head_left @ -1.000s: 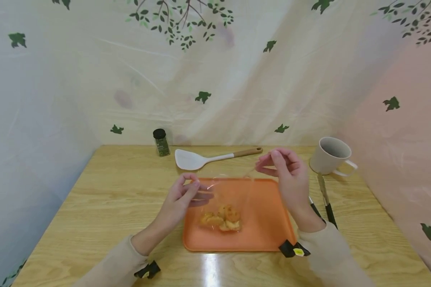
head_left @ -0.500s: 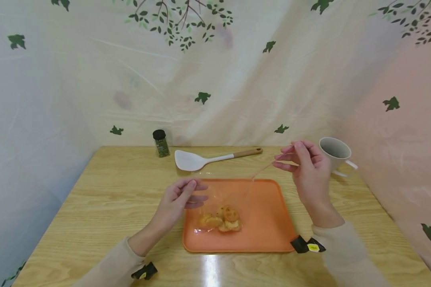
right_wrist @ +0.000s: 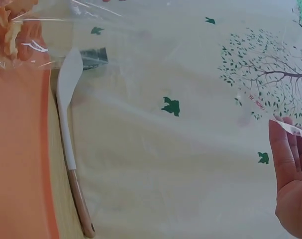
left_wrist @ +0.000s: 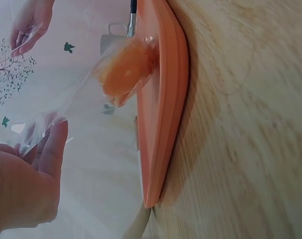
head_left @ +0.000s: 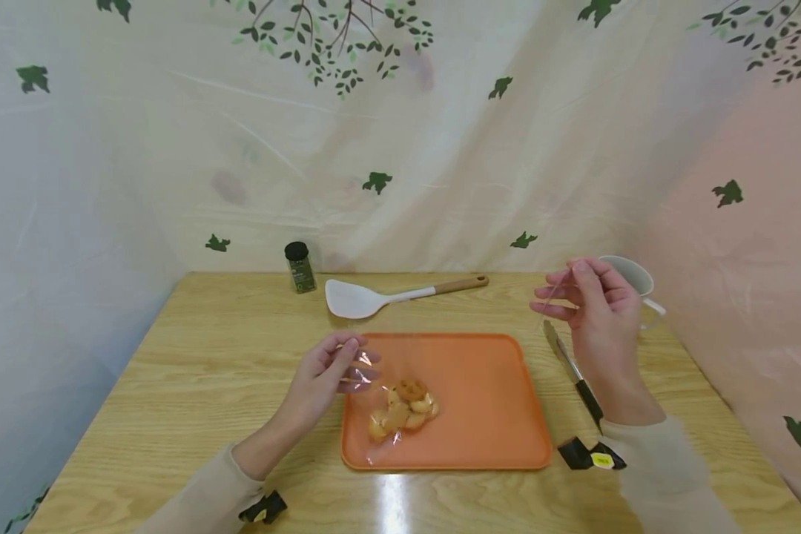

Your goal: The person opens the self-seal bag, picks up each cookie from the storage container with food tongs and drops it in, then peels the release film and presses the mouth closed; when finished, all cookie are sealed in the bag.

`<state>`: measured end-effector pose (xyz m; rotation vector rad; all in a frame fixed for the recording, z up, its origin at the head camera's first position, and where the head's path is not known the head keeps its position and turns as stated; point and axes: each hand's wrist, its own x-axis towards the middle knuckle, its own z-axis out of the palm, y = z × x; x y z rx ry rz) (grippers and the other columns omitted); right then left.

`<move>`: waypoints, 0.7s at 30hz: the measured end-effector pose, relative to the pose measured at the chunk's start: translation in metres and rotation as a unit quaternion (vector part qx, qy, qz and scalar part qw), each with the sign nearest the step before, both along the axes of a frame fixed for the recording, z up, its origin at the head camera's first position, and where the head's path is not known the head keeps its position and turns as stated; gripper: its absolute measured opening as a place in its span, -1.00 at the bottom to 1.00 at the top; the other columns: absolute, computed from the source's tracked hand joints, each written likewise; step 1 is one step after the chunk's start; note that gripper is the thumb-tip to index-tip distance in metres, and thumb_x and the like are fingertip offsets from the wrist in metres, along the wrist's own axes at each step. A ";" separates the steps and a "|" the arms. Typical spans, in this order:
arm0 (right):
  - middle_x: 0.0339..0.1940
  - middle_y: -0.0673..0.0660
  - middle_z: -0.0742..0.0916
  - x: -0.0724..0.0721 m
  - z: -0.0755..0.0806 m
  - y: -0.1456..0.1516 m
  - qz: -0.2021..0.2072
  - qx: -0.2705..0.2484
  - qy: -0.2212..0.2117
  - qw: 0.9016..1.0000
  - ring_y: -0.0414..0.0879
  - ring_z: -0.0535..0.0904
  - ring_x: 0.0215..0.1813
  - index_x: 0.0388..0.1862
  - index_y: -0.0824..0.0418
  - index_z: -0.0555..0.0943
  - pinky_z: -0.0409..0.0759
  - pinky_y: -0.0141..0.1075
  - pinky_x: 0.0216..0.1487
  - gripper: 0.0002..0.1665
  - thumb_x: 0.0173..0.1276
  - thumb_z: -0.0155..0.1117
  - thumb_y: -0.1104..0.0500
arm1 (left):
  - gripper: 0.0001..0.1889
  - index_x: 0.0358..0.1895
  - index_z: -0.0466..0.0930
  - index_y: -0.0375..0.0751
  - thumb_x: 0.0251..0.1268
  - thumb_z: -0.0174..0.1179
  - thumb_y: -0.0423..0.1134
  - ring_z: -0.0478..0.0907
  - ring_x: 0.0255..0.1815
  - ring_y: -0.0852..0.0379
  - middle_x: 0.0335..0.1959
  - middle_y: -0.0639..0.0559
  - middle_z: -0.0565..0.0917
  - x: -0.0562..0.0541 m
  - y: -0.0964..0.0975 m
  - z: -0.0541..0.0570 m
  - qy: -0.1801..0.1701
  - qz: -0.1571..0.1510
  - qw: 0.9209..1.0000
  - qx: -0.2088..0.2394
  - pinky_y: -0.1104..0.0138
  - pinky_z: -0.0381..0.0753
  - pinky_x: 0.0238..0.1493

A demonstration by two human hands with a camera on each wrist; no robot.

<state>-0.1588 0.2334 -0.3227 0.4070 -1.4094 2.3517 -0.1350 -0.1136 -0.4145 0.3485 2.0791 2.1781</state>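
In the head view my left hand (head_left: 320, 378) pinches the upper edge of a clear plastic bag (left_wrist: 73, 99) between thumb and fingers. Golden-brown bread-like pieces (head_left: 403, 409) lie bunched in its lower part, over the left half of an orange tray (head_left: 487, 400). My right hand (head_left: 604, 319) is raised to the right of the tray, near the mug, pinching a thin clear plastic strip (right_wrist: 292, 130) with small red print. Plastic also shows around my left fingers (left_wrist: 53, 149) in the left wrist view.
A white turner (head_left: 357, 298) with a wooden handle lies behind the tray, beside a black-capped spice jar (head_left: 300, 268). A light mug (head_left: 630, 273) stands at back right, partly behind my right hand. A black-handled metal utensil (head_left: 577, 371) lies right of the tray.
My right hand has moved right, away from the bag. The strip that stretched between hand and bag now hangs from my right hand alone. The bag and its pieces have shifted slightly left.
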 end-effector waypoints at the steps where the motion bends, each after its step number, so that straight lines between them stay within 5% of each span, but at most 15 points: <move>1: -0.32 0.26 0.73 0.001 0.000 0.002 -0.001 0.017 -0.005 1.000 0.07 0.76 -0.35 -0.08 0.47 0.54 0.69 0.00 -0.29 -0.79 0.55 0.18 0.27 | -0.64 0.16 0.47 -0.36 0.68 -0.06 -0.09 0.76 -0.13 -0.11 -0.03 -0.31 0.71 0.000 0.000 0.000 -0.001 0.000 1.000 -0.002 -0.04 0.71 -0.13; 5: -0.29 0.22 0.74 0.003 -0.003 0.016 -0.010 0.107 -0.037 0.994 0.03 0.77 -0.35 -0.04 0.44 0.56 0.71 -0.06 -0.31 -0.74 0.55 0.20 0.21 | -0.63 0.16 0.45 -0.37 0.68 -0.07 -0.09 0.75 -0.09 -0.15 0.00 -0.34 0.70 0.000 -0.001 -0.001 -0.004 -0.002 1.000 0.000 0.00 0.72 -0.12; 13: -0.18 0.13 0.79 0.009 -0.026 0.051 -0.020 0.269 -0.095 0.958 -0.06 0.78 -0.20 0.01 0.40 0.62 0.72 -0.12 -0.34 -0.72 0.55 0.21 0.18 | -0.63 0.17 0.46 -0.33 0.67 -0.05 -0.07 0.75 -0.09 -0.15 0.01 -0.35 0.69 -0.004 -0.005 -0.003 -0.018 -0.007 1.000 0.003 -0.10 0.67 -0.06; 21: -0.15 -0.02 0.76 0.009 -0.067 0.078 0.042 0.407 -0.151 0.900 -0.09 0.75 -0.13 0.07 0.54 0.51 0.74 -0.09 -0.28 -0.61 0.62 0.12 0.15 | -0.62 0.22 0.44 -0.31 0.66 -0.04 -0.07 0.73 -0.04 -0.15 0.02 -0.32 0.69 -0.007 -0.011 -0.005 -0.038 -0.001 0.999 0.010 -0.08 0.67 -0.03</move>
